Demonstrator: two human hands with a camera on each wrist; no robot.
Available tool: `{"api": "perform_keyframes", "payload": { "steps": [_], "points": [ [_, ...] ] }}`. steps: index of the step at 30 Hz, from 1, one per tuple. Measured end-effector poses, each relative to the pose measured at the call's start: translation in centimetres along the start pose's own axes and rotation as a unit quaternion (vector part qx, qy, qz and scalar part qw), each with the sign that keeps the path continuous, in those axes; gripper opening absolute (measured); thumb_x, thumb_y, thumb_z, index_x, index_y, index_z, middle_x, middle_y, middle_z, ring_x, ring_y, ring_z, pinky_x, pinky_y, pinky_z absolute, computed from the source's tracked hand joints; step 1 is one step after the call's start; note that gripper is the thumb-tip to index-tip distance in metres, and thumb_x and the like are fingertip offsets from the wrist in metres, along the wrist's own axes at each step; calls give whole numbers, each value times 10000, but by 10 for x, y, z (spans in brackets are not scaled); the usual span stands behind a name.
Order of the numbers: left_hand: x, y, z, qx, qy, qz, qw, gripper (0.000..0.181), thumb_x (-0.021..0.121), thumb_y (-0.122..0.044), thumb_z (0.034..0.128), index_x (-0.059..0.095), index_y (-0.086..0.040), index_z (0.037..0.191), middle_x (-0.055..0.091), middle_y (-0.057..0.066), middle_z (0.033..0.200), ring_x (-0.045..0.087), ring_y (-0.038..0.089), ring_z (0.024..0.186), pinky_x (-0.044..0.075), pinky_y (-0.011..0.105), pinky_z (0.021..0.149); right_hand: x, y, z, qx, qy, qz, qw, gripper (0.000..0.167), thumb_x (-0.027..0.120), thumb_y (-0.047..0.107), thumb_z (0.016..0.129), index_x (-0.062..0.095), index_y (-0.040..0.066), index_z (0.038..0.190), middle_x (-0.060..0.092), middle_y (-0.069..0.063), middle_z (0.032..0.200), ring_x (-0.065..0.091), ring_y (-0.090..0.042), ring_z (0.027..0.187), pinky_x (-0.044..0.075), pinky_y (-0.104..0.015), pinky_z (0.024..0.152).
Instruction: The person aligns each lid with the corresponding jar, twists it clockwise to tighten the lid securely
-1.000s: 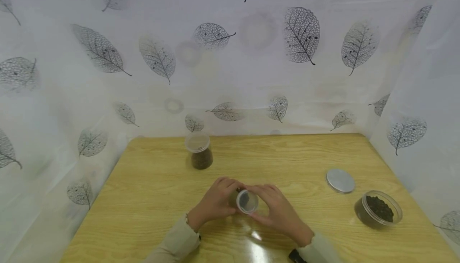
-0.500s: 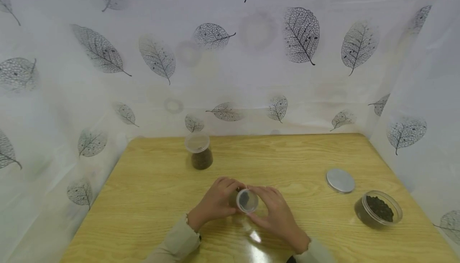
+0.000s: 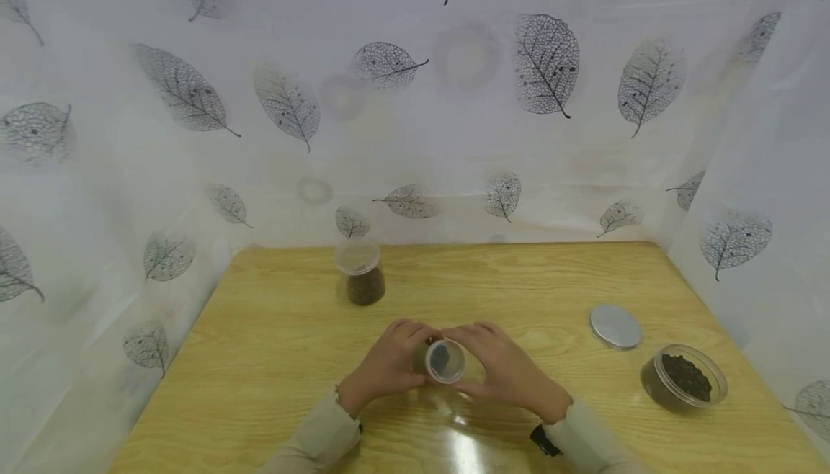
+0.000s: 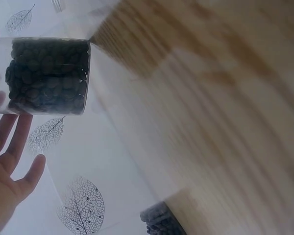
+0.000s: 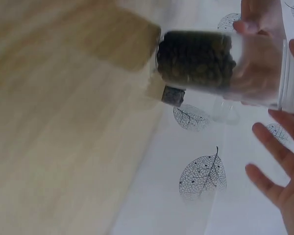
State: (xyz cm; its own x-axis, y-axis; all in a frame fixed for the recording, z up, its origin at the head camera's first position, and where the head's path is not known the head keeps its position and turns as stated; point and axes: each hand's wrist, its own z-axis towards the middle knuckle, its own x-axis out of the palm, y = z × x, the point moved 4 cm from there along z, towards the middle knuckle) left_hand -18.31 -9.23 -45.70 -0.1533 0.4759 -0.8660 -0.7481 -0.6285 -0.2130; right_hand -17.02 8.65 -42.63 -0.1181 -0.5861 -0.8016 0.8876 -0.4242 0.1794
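Observation:
Between both hands, a clear plastic jar (image 5: 201, 58) stands upright on the table, its lower part full of dark beans (image 4: 49, 73). My left hand (image 3: 387, 362) grips the jar's side near the top. On top sits a clear, ring-edged lid (image 3: 446, 361), which the right hand (image 3: 506, 366) holds at its edge with thumb and fingers. In the right wrist view, some fingers of the right hand (image 5: 284, 161) spread away from the jar. The left wrist view shows part of the left hand (image 4: 10, 161) beside it.
A second clear jar (image 3: 365, 285) of dark contents stands at the back left of the wooden table (image 3: 259, 359). To the right lie a round silver lid (image 3: 614, 326) and a wide tub (image 3: 684, 379) holding dark beans. Leaf-print sheeting (image 3: 454, 135) surrounds the table.
My right hand has turned about the lid, its wrist swinging slightly outward to the right. The left hand and the jar have stayed in place.

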Motion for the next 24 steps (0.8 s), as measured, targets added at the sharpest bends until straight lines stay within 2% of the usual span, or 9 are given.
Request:
{"api": "perform_keyframes", "payload": {
  "steps": [4,10,19,24],
  "points": [
    [-1,0,-1,2,61,11,10000,631,856,-383,614,591,-158,1140,632,-71,1043,576,81,994,437,352,986,-4,-4,5,-414,250,61,9988,769,826,369,666,518,92,1314,611,30,1225,579,-140,1095,476,-393,950],
    [-2,-2,0,-8,45,-56,10000,649,858,-420,599,602,-149,1131,644,-55,1060,582,101,1012,448,358,972,-4,-5,7,-757,209,-54,9969,752,826,365,664,536,73,1293,630,20,1186,595,-144,1048,494,-373,923],
    [-3,-2,1,-164,32,45,9999,637,847,-442,605,607,-161,1123,644,-72,1041,580,97,994,446,376,969,-1,-4,4,-423,33,6,9991,741,846,335,631,563,88,1269,648,29,1160,601,-128,1050,485,-355,933],
    [0,-1,0,-277,78,39,9996,648,833,-477,607,612,-174,1135,641,-80,1054,564,93,998,434,378,985,1,-3,-1,-341,-209,52,9992,716,831,330,638,570,71,1253,659,9,1153,617,-148,1023,495,-395,907]
  ]
}}
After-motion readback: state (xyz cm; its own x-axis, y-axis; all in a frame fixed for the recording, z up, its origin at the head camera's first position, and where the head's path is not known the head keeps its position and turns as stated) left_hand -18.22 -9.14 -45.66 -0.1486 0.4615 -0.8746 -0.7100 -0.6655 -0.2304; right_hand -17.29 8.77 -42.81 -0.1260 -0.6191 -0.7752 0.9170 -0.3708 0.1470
